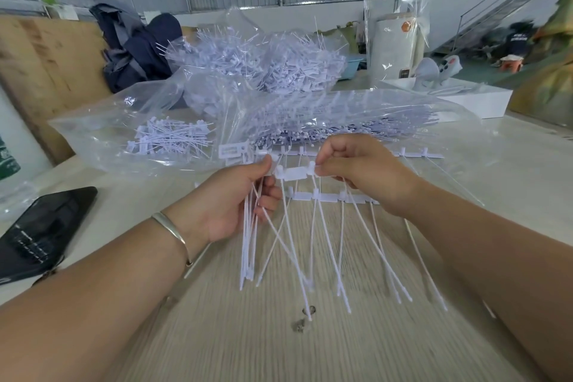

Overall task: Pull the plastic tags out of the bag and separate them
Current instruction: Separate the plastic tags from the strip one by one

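Observation:
My left hand (pixel 245 195) grips a bundle of separated white plastic tags (pixel 249 245) whose thin tails hang down over the table. Its thumb and forefinger also pinch the left end of a short joined strip of tags (pixel 293 173). My right hand (pixel 356 170) pinches the right end of that strip. Several long tails dangle from the strip. Another joined strip of tags (pixel 328 196) lies on the table just below my hands. Behind them lies a clear plastic bag (pixel 356 115) full of joined tags.
A second clear bag (pixel 102 133) at the left holds loose tags (pixel 170 136). A big heap of tags (pixel 263 62) sits in plastic further back. A dark phone (pixel 43 229) lies at the left table edge. A white box (pixel 465 99) stands at the back right.

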### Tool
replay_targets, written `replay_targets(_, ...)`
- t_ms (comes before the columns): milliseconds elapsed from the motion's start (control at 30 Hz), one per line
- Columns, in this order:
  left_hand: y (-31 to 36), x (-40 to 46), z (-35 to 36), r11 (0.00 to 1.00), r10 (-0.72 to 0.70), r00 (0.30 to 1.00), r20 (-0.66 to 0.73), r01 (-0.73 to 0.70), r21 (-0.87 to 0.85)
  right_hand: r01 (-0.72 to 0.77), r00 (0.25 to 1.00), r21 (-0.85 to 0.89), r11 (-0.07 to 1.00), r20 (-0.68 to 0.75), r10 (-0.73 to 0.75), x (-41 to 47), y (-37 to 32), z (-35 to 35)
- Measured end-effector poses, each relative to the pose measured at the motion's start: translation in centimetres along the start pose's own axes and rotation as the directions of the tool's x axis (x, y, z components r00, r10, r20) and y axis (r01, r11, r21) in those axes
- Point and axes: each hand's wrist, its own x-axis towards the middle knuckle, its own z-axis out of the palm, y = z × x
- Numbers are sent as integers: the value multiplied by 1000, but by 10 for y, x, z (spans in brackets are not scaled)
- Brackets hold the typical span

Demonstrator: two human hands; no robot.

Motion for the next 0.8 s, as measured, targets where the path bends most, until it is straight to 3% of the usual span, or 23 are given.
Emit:
replay_targets(167, -2, -1, 3, 996, 61, 994, -86, -54, 75, 10, 1000, -34, 999, -17, -10, -1, -2, 3)
replay_targets(633, 3, -3, -3, 951, 133, 991, -7, -126, 283, 76, 995, -20, 997, -59, -77, 1, 2, 1)
replay_targets(800, 2, 0, -5, 950, 158, 985, -73, -131, 283, 73, 995, 1, 997, -73, -73, 3, 5, 1)
